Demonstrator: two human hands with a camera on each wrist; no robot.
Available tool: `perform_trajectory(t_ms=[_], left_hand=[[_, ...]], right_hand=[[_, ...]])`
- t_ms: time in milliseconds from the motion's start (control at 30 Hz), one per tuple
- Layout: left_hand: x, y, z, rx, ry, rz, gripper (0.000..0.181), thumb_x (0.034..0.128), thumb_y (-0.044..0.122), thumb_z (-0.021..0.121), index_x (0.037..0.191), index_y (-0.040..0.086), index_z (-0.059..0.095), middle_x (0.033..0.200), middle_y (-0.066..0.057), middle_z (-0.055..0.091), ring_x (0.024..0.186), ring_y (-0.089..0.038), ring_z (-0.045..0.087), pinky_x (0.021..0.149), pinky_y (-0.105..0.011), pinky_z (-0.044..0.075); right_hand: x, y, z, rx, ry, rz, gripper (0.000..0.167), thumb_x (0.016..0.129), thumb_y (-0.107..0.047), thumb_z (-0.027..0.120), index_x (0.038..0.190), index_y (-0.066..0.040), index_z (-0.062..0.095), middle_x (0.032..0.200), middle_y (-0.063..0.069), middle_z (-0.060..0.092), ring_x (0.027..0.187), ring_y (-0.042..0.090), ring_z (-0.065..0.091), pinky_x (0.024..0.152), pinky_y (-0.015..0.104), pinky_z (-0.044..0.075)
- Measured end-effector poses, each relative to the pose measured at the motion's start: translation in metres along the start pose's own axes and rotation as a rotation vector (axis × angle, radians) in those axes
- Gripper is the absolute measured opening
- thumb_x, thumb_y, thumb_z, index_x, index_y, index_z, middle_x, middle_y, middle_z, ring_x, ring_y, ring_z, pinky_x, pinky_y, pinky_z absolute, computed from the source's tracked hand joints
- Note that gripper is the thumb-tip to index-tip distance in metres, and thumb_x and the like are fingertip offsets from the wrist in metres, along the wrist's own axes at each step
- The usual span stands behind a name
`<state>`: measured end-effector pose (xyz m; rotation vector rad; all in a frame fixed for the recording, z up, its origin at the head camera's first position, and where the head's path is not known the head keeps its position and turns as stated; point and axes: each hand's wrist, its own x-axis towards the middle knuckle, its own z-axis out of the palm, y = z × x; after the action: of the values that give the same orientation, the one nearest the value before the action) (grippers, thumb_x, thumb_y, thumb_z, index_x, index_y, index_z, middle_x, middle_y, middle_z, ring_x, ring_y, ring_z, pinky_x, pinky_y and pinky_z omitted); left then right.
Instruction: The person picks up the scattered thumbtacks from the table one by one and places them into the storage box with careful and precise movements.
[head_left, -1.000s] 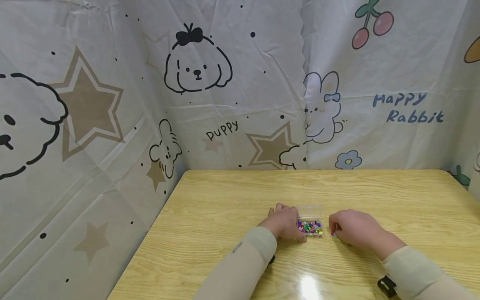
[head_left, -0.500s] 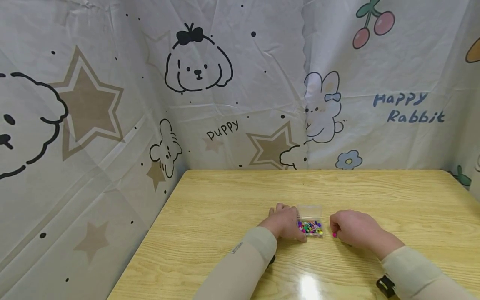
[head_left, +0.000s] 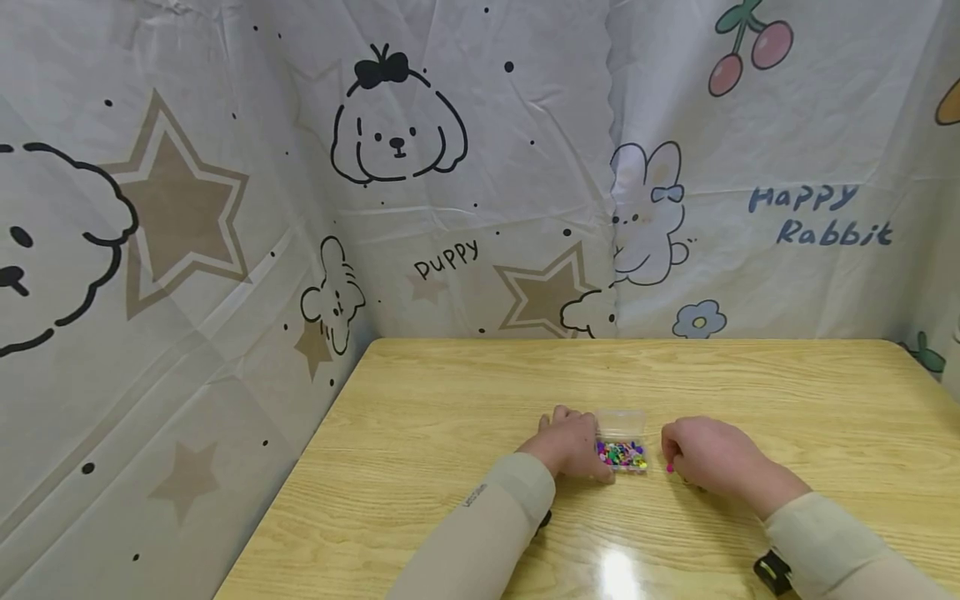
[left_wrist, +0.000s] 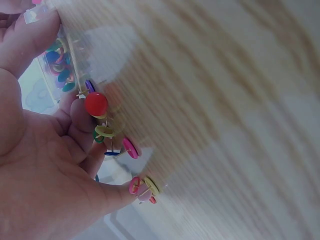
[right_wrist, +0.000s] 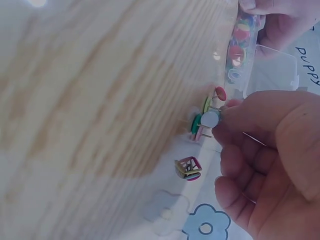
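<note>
Tacks in one clear box, and loose

Head: box on the desk, lid raised, tacks inside uncountable. Left hand grips it; right hand above one pink tack. Backdrop reads "puppy", "Happy Rabbit"; sleeve print illegible.

Left wrist: at least nine loose tacks near the left fingers.

Right wrist: two loose clusters beside the box; thumb and finger pinch one pale tack.
</note>
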<state>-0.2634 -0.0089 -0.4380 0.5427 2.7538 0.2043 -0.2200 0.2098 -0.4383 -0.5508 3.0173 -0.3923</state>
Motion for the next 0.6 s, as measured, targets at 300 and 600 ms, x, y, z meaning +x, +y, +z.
perform_trajectory(t_ms=[300, 600], left_hand=[[0.0, 0.0, 0.0, 0.004, -0.003, -0.003, 0.072, 0.0762, 0.056, 0.083, 0.133, 0.02, 0.056, 0.13, 0.006, 0.058, 0.135, -0.018, 0.036, 0.118, -0.047, 0.022], [0.001, -0.001, 0.0, 0.003, -0.004, 0.002, 0.069, 0.0765, 0.056, 0.083, 0.13, 0.021, 0.056, 0.131, 0.006, 0.057, 0.136, -0.019, 0.035, 0.118, -0.047, 0.021]], right_hand=[[0.003, -0.004, -0.005, 0.027, 0.021, -0.015, 0.015, 0.089, -0.002, 0.067, 0.085, -0.016, 0.064, 0.076, -0.008, 0.056, 0.065, 0.012, 0.048, 0.061, 0.034, 0.045], [0.007, -0.014, -0.005, 0.066, 0.01, -0.024, 0.017, 0.089, -0.001, 0.064, 0.085, -0.017, 0.064, 0.072, -0.009, 0.054, 0.062, 0.01, 0.048, 0.061, 0.033, 0.045]])
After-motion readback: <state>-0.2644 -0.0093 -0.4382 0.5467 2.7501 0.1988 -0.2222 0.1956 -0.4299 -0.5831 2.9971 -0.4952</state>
